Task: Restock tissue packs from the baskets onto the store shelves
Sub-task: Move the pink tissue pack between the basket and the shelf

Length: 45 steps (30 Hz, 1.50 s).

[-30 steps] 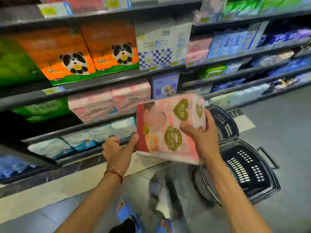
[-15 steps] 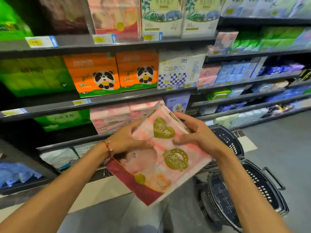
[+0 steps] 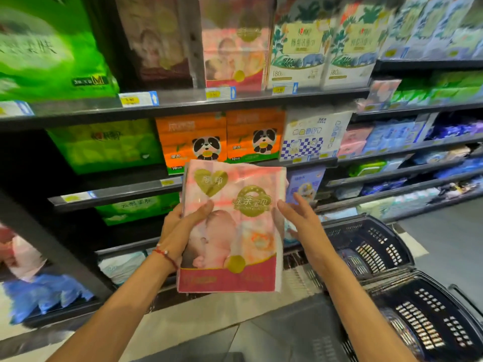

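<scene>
Beside the baskets (image 3: 376, 250), left hand (image 3: 179, 227) grips a tissue pack (image 3: 236, 231).

Tissue pack (image 3: 231, 231) glossy plastic wrap; baskets (image 3: 392, 259) perforated plastic; shelves (image 3: 235, 100) matt metal

Pack (image 3: 230, 231) upright between both hands, in front of the shelves (image 3: 117, 190). Left hand (image 3: 180, 226) at its left edge: thumb (image 3: 201, 209) across the front face, the other fingers behind. Right hand (image 3: 300, 220) at the right edge, fingers (image 3: 285, 207) just beside it; contact unclear. Beyond the fingertips, above the pack's top: two panda packs (image 3: 193, 142) side by side on a shelf. Right of the right fingers, lower, on the floor: far basket (image 3: 371, 246); near basket (image 3: 431, 322) in front of it, right of the forearm.
</scene>
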Each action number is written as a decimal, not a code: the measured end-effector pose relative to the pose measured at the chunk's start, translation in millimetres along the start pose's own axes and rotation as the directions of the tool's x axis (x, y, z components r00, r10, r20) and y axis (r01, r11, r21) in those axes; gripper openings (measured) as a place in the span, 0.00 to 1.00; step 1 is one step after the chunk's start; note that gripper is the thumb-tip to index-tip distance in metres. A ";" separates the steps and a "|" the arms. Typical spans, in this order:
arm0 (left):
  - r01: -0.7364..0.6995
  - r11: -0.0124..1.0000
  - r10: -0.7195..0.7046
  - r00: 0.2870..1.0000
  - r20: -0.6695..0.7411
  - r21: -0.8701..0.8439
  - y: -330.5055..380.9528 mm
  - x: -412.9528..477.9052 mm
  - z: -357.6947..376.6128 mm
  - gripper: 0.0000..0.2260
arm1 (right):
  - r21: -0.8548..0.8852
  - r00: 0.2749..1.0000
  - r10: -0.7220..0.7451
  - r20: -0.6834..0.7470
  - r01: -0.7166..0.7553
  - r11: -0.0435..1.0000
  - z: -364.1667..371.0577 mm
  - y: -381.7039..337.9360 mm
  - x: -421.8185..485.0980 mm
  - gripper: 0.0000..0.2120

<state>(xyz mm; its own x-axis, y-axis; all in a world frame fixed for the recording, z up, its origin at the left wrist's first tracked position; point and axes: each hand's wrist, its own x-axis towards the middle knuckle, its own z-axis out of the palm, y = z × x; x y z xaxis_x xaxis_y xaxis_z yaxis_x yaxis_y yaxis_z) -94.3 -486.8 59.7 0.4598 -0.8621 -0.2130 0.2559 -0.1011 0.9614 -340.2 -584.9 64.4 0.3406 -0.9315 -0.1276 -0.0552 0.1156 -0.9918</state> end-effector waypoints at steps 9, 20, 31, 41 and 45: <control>-0.045 0.997 0.052 0.994 0.096 -0.068 36.8 11.5 -42.7 0.19 | 0.034 0.989 -0.132 0.061 0.130 0.991 74.6 -23.2 4.7 0.18; -0.154 0.988 0.155 0.984 0.083 -0.021 88.0 18.0 -69.9 0.28 | 0.027 0.979 -0.149 0.136 0.147 0.989 118.6 -97.3 24.7 0.33; -0.184 0.982 0.186 0.982 0.033 -0.045 127.1 29.2 -87.4 0.30 | 0.011 0.946 -0.324 0.035 0.323 0.946 148.7 -113.6 38.8 0.24; -0.509 0.858 0.510 0.860 0.005 -0.066 200.1 51.9 -92.6 0.36 | 0.054 0.840 -0.542 -0.002 0.541 0.839 171.8 -167.8 73.0 0.39; -0.583 0.811 0.583 0.812 -0.021 -0.039 227.5 69.8 -90.5 0.36 | 0.092 0.796 -0.603 -0.046 0.604 0.791 181.1 -199.8 93.4 0.39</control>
<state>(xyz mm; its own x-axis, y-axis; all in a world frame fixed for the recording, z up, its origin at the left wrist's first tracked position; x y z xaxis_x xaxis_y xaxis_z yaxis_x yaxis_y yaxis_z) 73.0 -525.0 247.8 0.5402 -0.7488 0.3841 -0.0276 0.4404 0.8974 -127.4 -632.6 248.5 0.2616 -0.8274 0.4970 0.2485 -0.4398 -0.8630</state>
